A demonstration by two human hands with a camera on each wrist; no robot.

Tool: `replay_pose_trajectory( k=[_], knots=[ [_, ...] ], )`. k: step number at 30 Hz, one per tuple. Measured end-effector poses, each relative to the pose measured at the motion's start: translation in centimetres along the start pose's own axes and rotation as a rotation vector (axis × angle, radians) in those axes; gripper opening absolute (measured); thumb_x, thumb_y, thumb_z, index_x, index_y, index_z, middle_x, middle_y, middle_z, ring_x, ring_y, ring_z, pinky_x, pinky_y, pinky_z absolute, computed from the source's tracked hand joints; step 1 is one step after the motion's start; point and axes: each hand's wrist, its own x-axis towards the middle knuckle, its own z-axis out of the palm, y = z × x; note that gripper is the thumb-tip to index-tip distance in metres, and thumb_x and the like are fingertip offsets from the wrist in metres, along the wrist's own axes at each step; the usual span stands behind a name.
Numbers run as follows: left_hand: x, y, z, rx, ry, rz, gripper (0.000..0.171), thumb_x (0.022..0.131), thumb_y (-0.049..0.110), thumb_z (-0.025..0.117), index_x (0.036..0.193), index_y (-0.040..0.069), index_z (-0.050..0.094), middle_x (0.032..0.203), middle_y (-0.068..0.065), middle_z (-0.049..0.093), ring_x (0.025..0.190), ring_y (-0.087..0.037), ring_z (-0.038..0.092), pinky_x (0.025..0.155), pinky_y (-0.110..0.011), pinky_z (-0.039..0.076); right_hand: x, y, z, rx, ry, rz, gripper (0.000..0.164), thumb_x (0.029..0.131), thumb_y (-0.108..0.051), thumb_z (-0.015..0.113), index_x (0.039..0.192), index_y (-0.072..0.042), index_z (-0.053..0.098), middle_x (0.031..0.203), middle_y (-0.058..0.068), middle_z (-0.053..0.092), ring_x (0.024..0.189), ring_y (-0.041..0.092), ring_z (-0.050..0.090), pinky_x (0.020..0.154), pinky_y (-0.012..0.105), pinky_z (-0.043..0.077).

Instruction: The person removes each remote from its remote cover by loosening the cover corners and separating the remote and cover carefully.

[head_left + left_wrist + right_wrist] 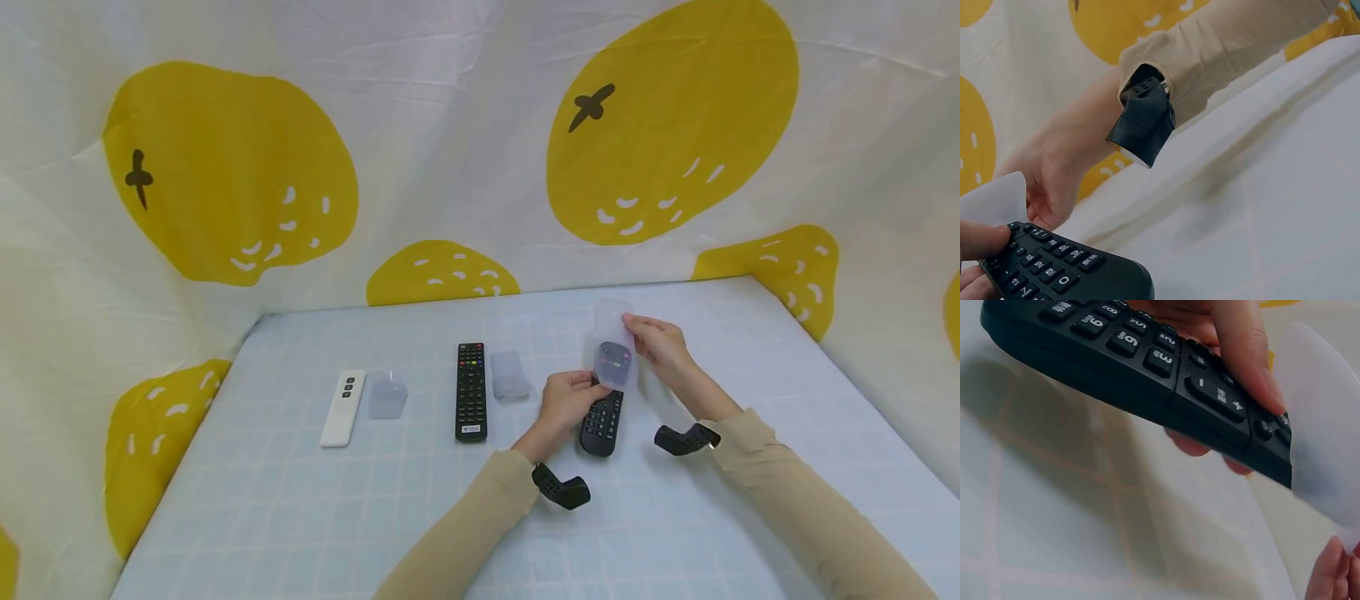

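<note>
A black remote control (602, 425) is in my left hand (564, 406), lifted off the table in the right wrist view. The left thumb lies on its buttons and the fingers pass beneath it. A translucent, milky sleeve (615, 325) covers the remote's far end, whose buttons show through. My right hand (660, 346) pinches the sleeve by its right edge, near the far end. In the right wrist view the sleeve's mouth (1319, 419) crosses the remote (1147, 369) just past the left thumb (1250, 356).
Left of the hands lies a long black remote (471, 392) beside a folded translucent sleeve (509, 374). Farther left are a white remote (343, 408) and a small translucent sleeve (387, 395). A fabric backdrop with yellow fruit shapes (450, 167) rises behind the checked tablecloth (300, 517).
</note>
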Motion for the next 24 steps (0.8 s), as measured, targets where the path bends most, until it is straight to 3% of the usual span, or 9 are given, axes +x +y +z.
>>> replay_pose_trajectory(
  k=[2,4,7,9,13,14,16,23,24],
  knots=[
    [0.1,0.0,-0.1,-0.004,0.013,0.009,0.035,0.08,0.012,0.076,0.111,-0.002,0.068,0.106,-0.015,0.072,0.1,-0.019,0.07,0.086,-0.03,0.056,-0.1,0.2,0.0,0.005,-0.054,0.013,0.068,0.095,-0.037,0.058,0.146,0.002,0.034,0.123,-0.004,0.055,0.097,-0.002,0.049,0.077,0.009,0.046],
    [0.3,0.0,-0.3,-0.002,0.032,0.022,0.035,0.081,0.013,0.076,0.112,-0.002,0.068,0.106,-0.014,0.072,0.1,-0.019,0.07,0.086,-0.03,0.056,-0.2,0.3,0.1,0.032,-0.114,0.029,0.073,0.094,-0.038,0.059,0.147,0.003,0.029,0.13,0.0,0.049,0.097,-0.002,0.051,0.079,0.01,0.048],
    [0.6,0.1,-0.6,0.005,0.07,0.044,0.036,0.08,0.014,0.076,0.112,-0.001,0.069,0.107,-0.014,0.072,0.1,-0.019,0.07,0.087,-0.03,0.056,-0.6,0.6,0.3,0.072,-0.175,0.058,0.076,0.093,-0.036,0.062,0.147,0.005,0.028,0.114,-0.005,0.059,0.089,-0.003,0.057,0.077,0.013,0.051],
    [0.7,0.1,-0.8,0.014,0.086,0.065,0.036,0.08,0.014,0.076,0.112,-0.002,0.069,0.107,-0.015,0.072,0.1,-0.019,0.07,0.087,-0.03,0.056,-0.9,0.8,0.4,0.085,-0.211,0.065,0.064,0.094,-0.032,0.061,0.142,0.002,0.038,0.095,-0.015,0.063,0.083,-0.004,0.061,0.075,0.014,0.052],
    [0.9,0.0,-1.1,0.025,0.102,0.087,0.037,0.08,0.015,0.076,0.112,-0.002,0.069,0.107,-0.016,0.072,0.101,-0.02,0.069,0.087,-0.03,0.056,-1.6,1.0,0.8,0.109,-0.22,0.033,0.011,0.094,-0.021,0.062,0.101,-0.014,0.068,0.078,-0.017,0.068,0.076,-0.003,0.065,0.07,0.014,0.054],
    [0.9,0.0,-1.1,0.024,0.103,0.083,0.038,0.08,0.015,0.076,0.112,-0.002,0.068,0.108,-0.016,0.071,0.101,-0.02,0.069,0.087,-0.03,0.056,-1.8,1.0,1.0,0.118,-0.214,0.019,0.009,0.094,-0.018,0.062,0.089,-0.019,0.069,0.077,-0.017,0.069,0.075,-0.004,0.065,0.069,0.014,0.054],
    [0.9,0.0,-1.1,0.017,0.102,0.071,0.038,0.08,0.016,0.077,0.112,-0.002,0.068,0.108,-0.015,0.072,0.101,-0.019,0.07,0.086,-0.03,0.056,-2.0,1.0,1.2,0.134,-0.18,0.0,0.022,0.093,-0.015,0.063,0.075,-0.027,0.069,0.076,-0.017,0.069,0.074,-0.004,0.065,0.068,0.013,0.054],
    [0.3,0.0,-0.7,-0.02,0.056,0.002,0.033,0.08,0.016,0.077,0.108,0.0,0.07,0.097,-0.011,0.075,0.088,-0.015,0.072,0.077,-0.029,0.058,-1.8,0.3,0.9,0.076,-0.073,-0.008,0.01,0.093,-0.021,0.064,0.086,-0.026,0.069,0.078,-0.024,0.065,0.077,-0.008,0.06,0.069,0.01,0.051],
    [0.2,0.0,-0.7,-0.028,0.051,0.0,0.032,0.081,0.016,0.077,0.108,0.0,0.07,0.097,-0.011,0.075,0.087,-0.015,0.072,0.077,-0.029,0.058,-1.7,0.2,0.8,0.064,-0.08,-0.001,0.008,0.093,-0.022,0.064,0.098,-0.023,0.07,0.078,-0.024,0.065,0.077,-0.008,0.06,0.07,0.009,0.051]
  ],
)
